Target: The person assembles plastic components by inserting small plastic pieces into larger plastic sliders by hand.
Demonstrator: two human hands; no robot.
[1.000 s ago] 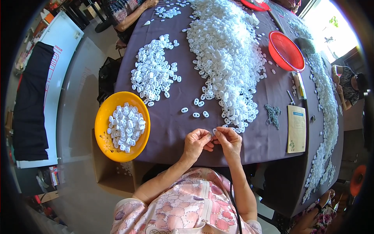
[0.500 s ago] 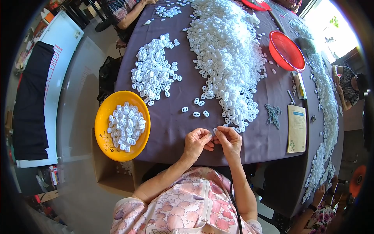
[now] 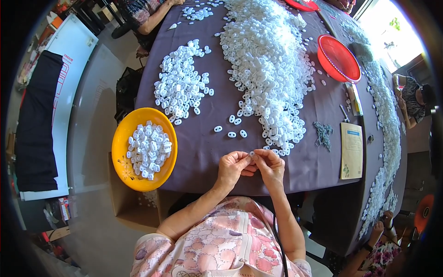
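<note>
Close to the table's near edge, my left hand [image 3: 230, 169] and my right hand [image 3: 271, 169] meet with thumbs and fingertips pinched together. Between the fingertips is a small white oval plastic piece [image 3: 252, 153], mostly covered by them. Just beyond lies a large heap of white oval two-holed pieces [image 3: 263, 69], its near end almost at my right fingers. A few loose pieces [image 3: 231, 135] rest on the cloth ahead of my left hand. To the left, a smaller pile of pieces [image 3: 177, 87] spreads out, and a yellow bowl [image 3: 121, 138] holds more of them.
A red basket [image 3: 339, 60] stands right of the heap. Nearer are a clump of grey-green bits [image 3: 323, 135] and a tan packet [image 3: 351, 152]. An open cardboard box [image 3: 134, 214] sits below the bowl. Other people work around the tables, one at a far-left corner [image 3: 152, 21].
My fingertips have drawn closer together around the small white piece, my right hand shifting slightly left. The whole view has moved a little; the piles and bowl look the same.
</note>
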